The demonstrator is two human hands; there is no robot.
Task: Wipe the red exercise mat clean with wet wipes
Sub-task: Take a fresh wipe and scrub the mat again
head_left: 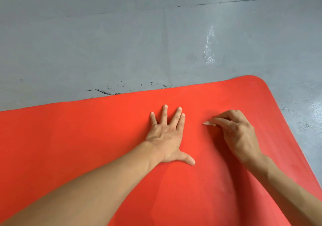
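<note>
Your right hand (pixel 238 130) pinches the wipe (pixel 209 123) against the red mat (pixel 87 138) near its far-right corner. Your left hand (pixel 167 135) lies spread flat just beside it. Unwiped mat runs long to your left.

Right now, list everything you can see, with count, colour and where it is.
mat: one, red, flat on the floor, filling the lower frame, rounded corner upper right.
wipe: one, white, small scrunched piece on the mat under the right fingertips.
floor: one, grey, scuffed, with dark marks and shiny patches, beyond and right of the mat.
left hand: one, flat on the mat, fingers spread.
right hand: one, fingers bent, holding the wipe against the mat.
</note>
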